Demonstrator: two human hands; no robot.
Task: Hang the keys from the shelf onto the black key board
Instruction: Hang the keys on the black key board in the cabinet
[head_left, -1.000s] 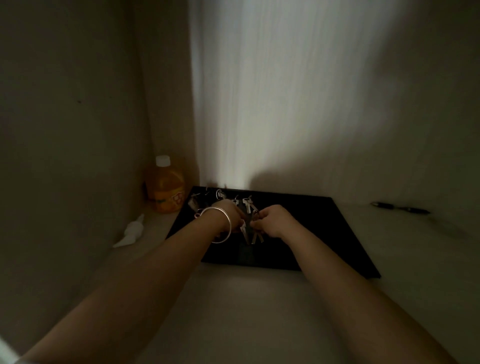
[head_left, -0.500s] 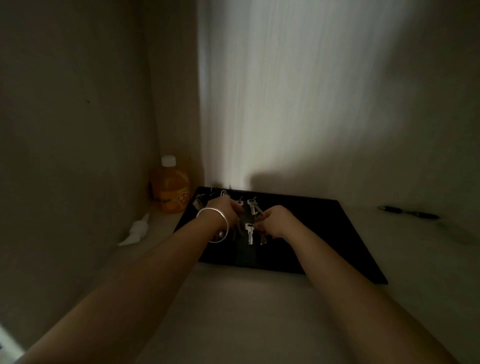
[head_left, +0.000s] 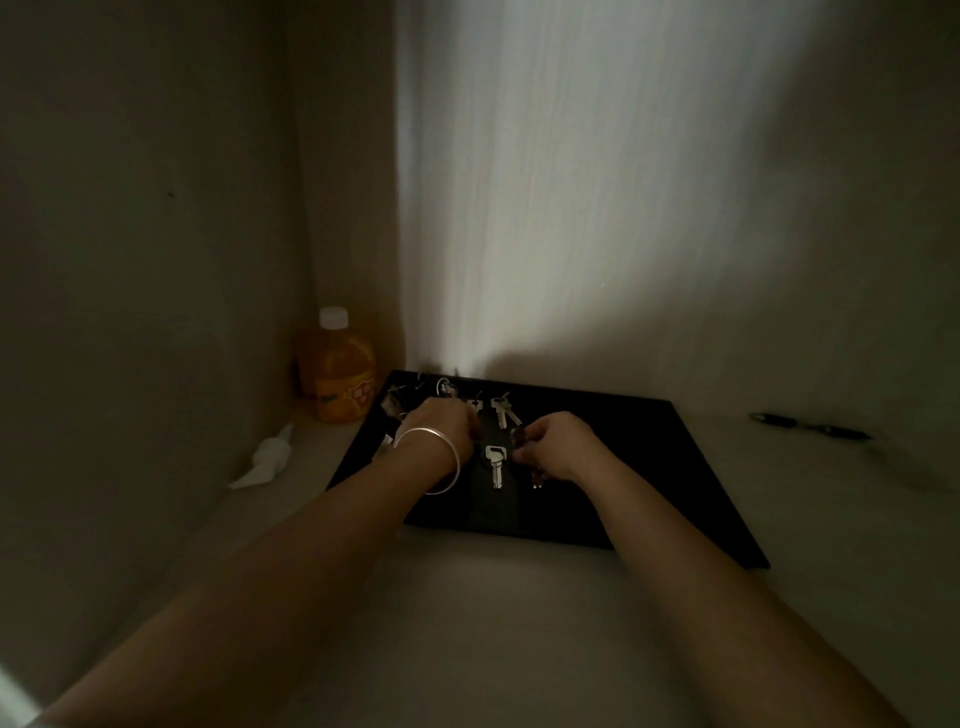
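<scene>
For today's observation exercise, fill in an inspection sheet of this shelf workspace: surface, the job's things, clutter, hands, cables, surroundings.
Surface: pale shelf, dimly lit.
Job's things: black key board lying flat against the back wall; several keys along its far edge, among them a silver pair; one silver key lies lower, between the hands.
Clutter: orange bottle with white cap in the left corner; crumpled white tissue; dark pen at right.
Hands: left hand, bangle on its wrist, over the board; right hand closed on a dark key bunch.
Cables: nothing seen.
Surroundings: plain walls, light streak on the back wall.
</scene>
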